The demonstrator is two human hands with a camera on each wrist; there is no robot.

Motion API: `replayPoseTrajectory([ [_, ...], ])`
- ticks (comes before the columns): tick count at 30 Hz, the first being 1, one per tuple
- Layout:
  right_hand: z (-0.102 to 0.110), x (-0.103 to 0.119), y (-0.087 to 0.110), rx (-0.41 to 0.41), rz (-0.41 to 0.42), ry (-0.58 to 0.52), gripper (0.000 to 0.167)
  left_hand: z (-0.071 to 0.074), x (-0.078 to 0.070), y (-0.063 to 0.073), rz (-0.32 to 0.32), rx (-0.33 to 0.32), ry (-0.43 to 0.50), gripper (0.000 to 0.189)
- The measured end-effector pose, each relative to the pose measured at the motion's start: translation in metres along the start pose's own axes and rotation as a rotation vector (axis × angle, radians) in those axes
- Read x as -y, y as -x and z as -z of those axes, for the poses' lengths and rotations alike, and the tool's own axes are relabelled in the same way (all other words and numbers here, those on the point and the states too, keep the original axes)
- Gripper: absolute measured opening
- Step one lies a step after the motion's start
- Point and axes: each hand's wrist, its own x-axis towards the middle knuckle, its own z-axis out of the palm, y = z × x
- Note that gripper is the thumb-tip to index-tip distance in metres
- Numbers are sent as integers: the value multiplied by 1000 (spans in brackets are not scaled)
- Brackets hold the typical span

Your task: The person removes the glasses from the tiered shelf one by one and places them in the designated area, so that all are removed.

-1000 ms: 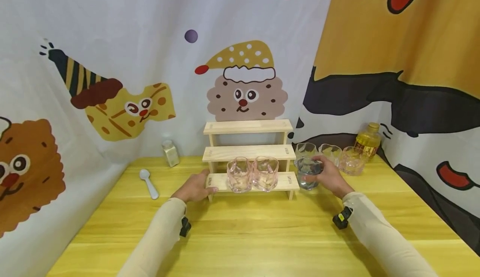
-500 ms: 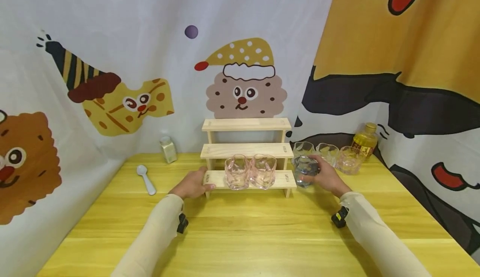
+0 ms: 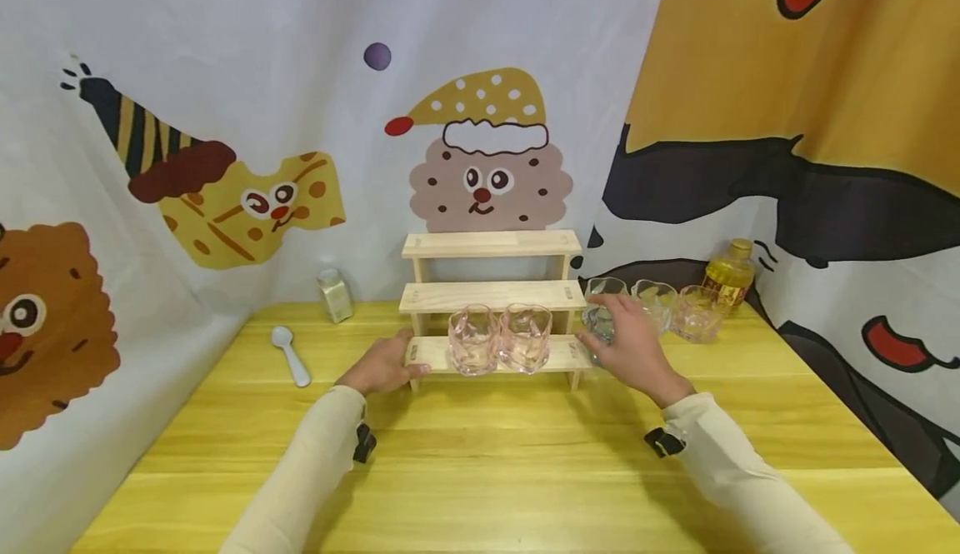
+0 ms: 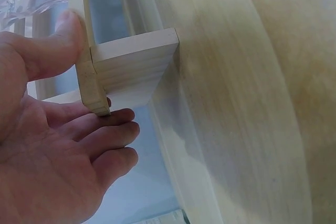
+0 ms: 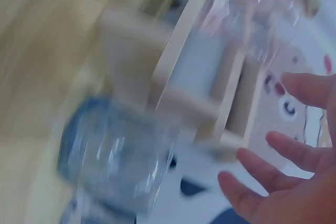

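Observation:
A three-step wooden display stand (image 3: 491,294) stands against the curtain, with two pink glasses (image 3: 473,344) side by side on its lowest step. My left hand (image 3: 384,366) grips the left end of that step; in the left wrist view the thumb (image 4: 63,43) lies on one side of the board and the fingertips curl at the other. Beside the stand's right end, a blue-grey glass (image 5: 115,153) rests on the table. My right hand (image 3: 633,350) is spread just above and in front of this glass, apart from it in the right wrist view, and partly hides it in the head view.
Behind the right hand stand two clear glasses (image 3: 654,302), a pink glass (image 3: 697,316) and a yellow oil bottle (image 3: 729,277). At the left are a white spoon (image 3: 291,356) and a small jar (image 3: 334,296). A printed curtain (image 3: 300,79) closes off the back.
My right hand has let go of the blue-grey glass and lifted slightly, its fingers spreading. The left hand keeps its grip on the stand. The head view has shifted slightly.

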Motion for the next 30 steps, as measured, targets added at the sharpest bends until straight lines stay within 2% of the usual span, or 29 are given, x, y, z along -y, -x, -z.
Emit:
replayPoseTrajectory([
  [3, -11, 16, 0, 47, 5, -92, 61, 1, -1, 1, 0, 0, -3, 73],
  [7, -25, 29, 1, 156, -51, -208, 75, 0, -2, 1, 2, 0, 4, 72],
  [10, -34, 34, 0, 191, -87, -247, 82, -1, -2, 1, -2, -1, 9, 72],
  [20, -54, 43, -11, 157, -190, -341, 92, -2, 1, -1, -11, -12, -4, 72],
  [30, -65, 44, -14, 131, -230, -377, 85, -2, 1, -2, 7, -11, 20, 72],
])
